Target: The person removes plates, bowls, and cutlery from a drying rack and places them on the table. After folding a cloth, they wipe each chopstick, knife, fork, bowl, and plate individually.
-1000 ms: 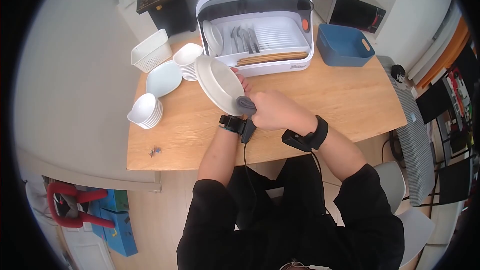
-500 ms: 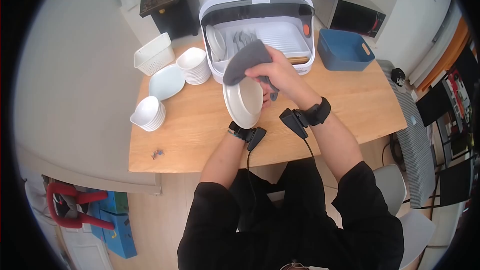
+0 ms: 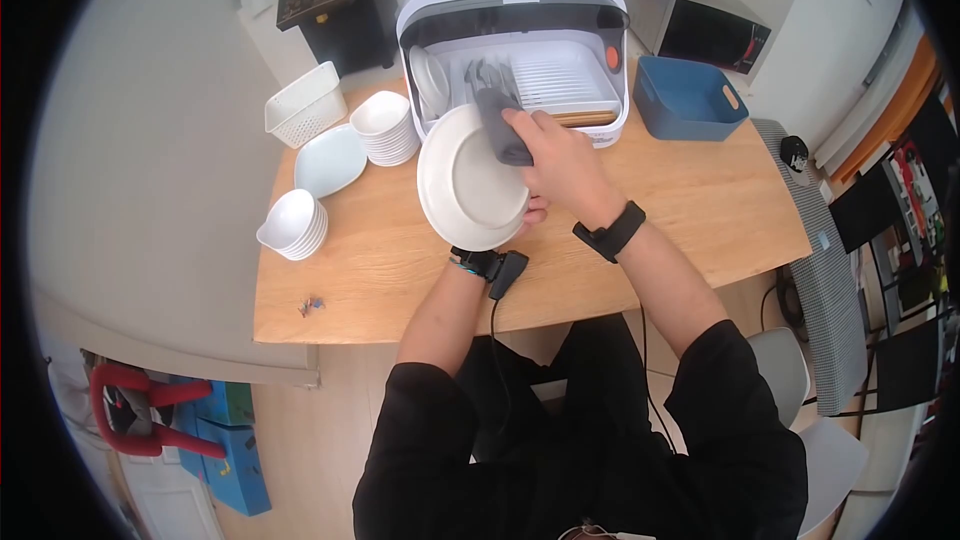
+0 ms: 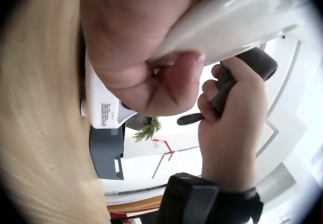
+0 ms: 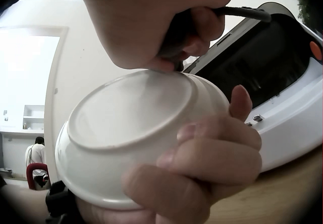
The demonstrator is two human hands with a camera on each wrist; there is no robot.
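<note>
A round white plate is held tilted over the table's middle, just in front of the dish cabinet. My left hand grips its lower right edge; the right wrist view shows several fingers curled against the underside. My right hand clutches a bunched dark grey cloth, which overlaps the plate's upper right rim in the head view. From the left wrist, the same cloth shows in the right fist beside the plate's edge, a loose end hanging out.
The white dish cabinet holds plates, cutlery and chopsticks. On the left stand a stack of white bowls, a pale tray, a white basket and another bowl stack. A blue bin sits at the right.
The plate has turned its face more toward the head camera. My right hand moved the cloth up over the plate, then lowered it to the upper right rim.
</note>
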